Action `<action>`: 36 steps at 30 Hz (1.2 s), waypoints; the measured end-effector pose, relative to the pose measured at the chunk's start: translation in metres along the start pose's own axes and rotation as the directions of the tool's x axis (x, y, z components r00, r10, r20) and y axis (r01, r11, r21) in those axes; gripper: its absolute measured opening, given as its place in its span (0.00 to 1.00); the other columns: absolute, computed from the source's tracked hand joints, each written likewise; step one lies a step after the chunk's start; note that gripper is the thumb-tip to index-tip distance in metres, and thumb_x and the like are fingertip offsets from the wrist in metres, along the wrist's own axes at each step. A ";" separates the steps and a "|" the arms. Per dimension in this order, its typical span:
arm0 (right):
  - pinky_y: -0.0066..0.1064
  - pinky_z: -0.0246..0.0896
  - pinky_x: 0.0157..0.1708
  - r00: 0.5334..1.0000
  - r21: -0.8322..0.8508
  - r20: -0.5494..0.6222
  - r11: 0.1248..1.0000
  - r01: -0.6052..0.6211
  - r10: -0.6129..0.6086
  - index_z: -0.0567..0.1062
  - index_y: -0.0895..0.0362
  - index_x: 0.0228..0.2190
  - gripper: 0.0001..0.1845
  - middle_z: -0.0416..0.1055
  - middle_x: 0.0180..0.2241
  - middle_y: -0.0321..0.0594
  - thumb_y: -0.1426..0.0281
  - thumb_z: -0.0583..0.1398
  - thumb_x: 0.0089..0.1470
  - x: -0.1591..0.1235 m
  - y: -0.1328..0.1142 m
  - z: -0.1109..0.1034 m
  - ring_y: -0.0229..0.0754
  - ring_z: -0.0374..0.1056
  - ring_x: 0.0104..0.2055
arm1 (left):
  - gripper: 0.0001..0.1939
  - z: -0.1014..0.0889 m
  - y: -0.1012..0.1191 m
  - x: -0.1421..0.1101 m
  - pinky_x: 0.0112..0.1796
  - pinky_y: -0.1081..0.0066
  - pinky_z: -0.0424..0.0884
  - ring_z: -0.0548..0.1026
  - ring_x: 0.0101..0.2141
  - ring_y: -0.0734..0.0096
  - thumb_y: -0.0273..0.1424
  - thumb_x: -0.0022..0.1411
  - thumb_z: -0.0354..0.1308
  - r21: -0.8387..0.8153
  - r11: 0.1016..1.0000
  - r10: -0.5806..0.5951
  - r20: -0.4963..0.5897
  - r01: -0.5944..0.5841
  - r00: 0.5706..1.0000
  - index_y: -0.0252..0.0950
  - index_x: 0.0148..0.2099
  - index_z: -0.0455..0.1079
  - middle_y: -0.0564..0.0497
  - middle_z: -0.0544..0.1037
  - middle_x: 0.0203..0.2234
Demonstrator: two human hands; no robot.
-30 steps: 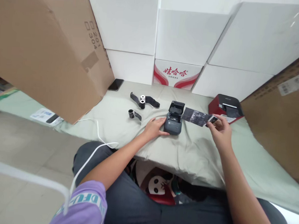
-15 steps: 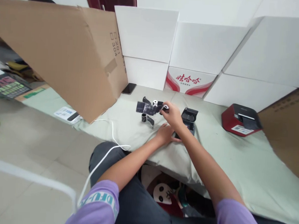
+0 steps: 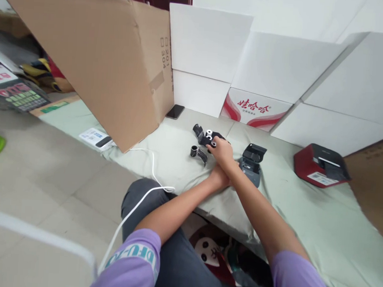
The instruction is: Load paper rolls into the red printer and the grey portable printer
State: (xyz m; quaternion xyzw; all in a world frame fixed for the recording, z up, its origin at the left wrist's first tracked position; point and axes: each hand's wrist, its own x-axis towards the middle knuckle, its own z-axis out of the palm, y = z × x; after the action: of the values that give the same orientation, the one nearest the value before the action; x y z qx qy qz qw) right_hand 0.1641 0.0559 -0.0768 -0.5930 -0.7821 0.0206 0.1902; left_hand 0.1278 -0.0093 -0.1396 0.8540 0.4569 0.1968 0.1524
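Observation:
My right hand [image 3: 221, 153] is closed, its fingertips pinching a small roll [image 3: 213, 144] with a white core at the near edge of a cluster. Other white-cored rolls [image 3: 209, 132] and black strips lie against it on the bed-like surface. A black roll with a loose tail [image 3: 198, 151] lies just left of my fingers. My left hand [image 3: 221, 176] rests beneath my right wrist, beside a small dark grey device [image 3: 251, 169] with its lid raised. My right forearm hides the left fingers and part of the device.
A tall cardboard box [image 3: 118, 61] stands at left, with a phone [image 3: 175, 111] by its base. White boxes [image 3: 210, 43] line the back. A red and black device [image 3: 320, 164] sits to the right. A white cable [image 3: 153, 165] runs over the near edge.
The view has turned left. My right hand has brought the roll and its dark strip down into the cluster. My left hand has slid under the right wrist, leaving more of the device visible.

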 end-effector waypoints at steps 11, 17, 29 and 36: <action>0.35 0.61 0.38 0.991 -0.081 0.133 0.996 0.045 -0.034 0.73 0.56 0.47 0.17 0.78 0.44 0.52 0.62 0.65 0.59 0.005 -0.005 0.009 0.54 0.73 0.44 | 0.32 -0.001 -0.001 -0.002 0.67 0.52 0.56 0.66 0.62 0.40 0.38 0.68 0.55 -0.016 1.000 -0.001 0.019 0.001 1.000 0.32 0.70 0.58 0.40 0.69 0.64; 0.35 0.63 0.37 0.989 -0.064 0.141 0.997 -0.038 0.047 0.78 0.56 0.43 0.22 0.80 0.42 0.53 0.51 0.64 0.57 0.003 -0.007 -0.002 0.55 0.74 0.43 | 0.31 -0.004 0.001 -0.001 0.65 0.50 0.58 0.65 0.63 0.39 0.39 0.67 0.57 -0.015 1.000 -0.010 0.005 0.010 1.000 0.31 0.68 0.61 0.37 0.69 0.64; 0.29 0.61 0.39 0.893 0.090 0.376 0.969 0.232 -0.249 0.82 0.55 0.49 0.27 0.80 0.39 0.42 0.81 0.59 0.49 0.072 0.011 -0.016 0.44 0.73 0.38 | 0.34 -0.002 0.001 0.002 0.65 0.52 0.58 0.70 0.61 0.50 0.47 0.61 0.64 -0.022 0.999 0.034 0.067 -0.033 0.997 0.33 0.62 0.68 0.40 0.75 0.59; 0.29 0.62 0.40 0.907 0.132 0.335 0.966 0.221 -0.254 0.80 0.57 0.46 0.18 0.80 0.39 0.42 0.74 0.63 0.52 0.076 0.017 -0.021 0.42 0.72 0.38 | 0.40 -0.001 0.001 0.001 0.67 0.53 0.55 0.66 0.65 0.52 0.53 0.59 0.64 -0.068 0.997 0.033 0.049 -0.030 0.998 0.36 0.66 0.63 0.40 0.72 0.63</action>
State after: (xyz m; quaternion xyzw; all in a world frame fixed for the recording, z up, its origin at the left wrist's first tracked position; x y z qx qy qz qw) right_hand 0.1694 0.1276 -0.0407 -0.4710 -0.8680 0.1378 0.0761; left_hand 0.1284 -0.0084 -0.1381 0.8601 0.4326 0.1931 0.1892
